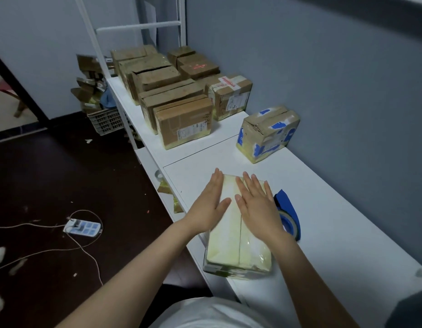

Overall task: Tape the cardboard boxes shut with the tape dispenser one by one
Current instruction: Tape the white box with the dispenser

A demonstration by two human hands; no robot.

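Bare white tabletop [323, 209] lies open right of the blue tape dispenser [288, 209]; ahead, a blue-patched box [269, 133] and crowded cardboard boxes [181, 119] block the far end.

Dim, cool indoor light — the dark floor [63, 174] loses detail, while the doorway [6, 107] at far left glows brighter. The nearest cardboard box [229, 245] shows pale glare on top. Wide-angle distortion bends the wall [323, 91] — corners blur.
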